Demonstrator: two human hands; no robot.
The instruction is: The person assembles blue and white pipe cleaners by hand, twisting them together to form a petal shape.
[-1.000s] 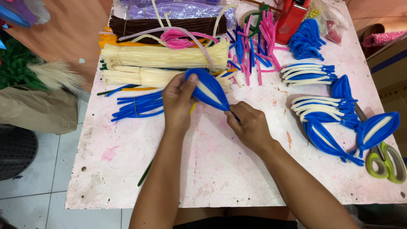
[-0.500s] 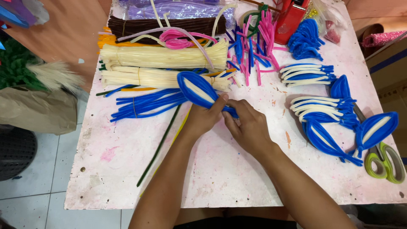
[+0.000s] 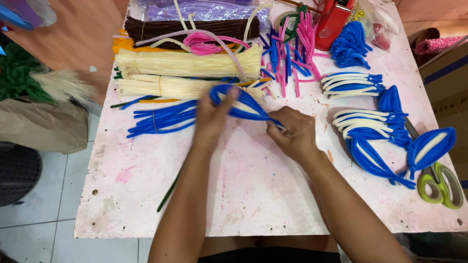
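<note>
Both hands meet over the middle of the pink table (image 3: 253,195). The left hand (image 3: 210,119) is a bit blurry. Its fingers are curled around the wide round end of a blue loop (image 3: 242,103) made of fuzzy wire, with a cream strip inside it. The right hand (image 3: 291,131) is closed tight, and its fingertips pinch the thin pointed end of the same blue loop. The loop is held just above the table, between the two hands, and it slants down from the left hand to the right hand.

Just left of the left hand lies a bunch of straight blue fuzzy wires (image 3: 161,118). Behind the hands sit two big bundles of cream wires (image 3: 187,63), one behind the other. Farther back there is a dark brown bundle (image 3: 195,27) and a pale purple bundle (image 3: 214,9). Some pink wires (image 3: 207,44) curl on top of the cream ones. More loose pink and blue pieces (image 3: 292,53) lie near a red box (image 3: 334,22).

On the right side of the table, well apart from the hands, lie more finished blue and cream loops (image 3: 370,122). Green scissors (image 3: 441,185) rest near the right edge, just beside one of the loops. One dark green wire (image 3: 168,195) lies by the left arm.
</note>
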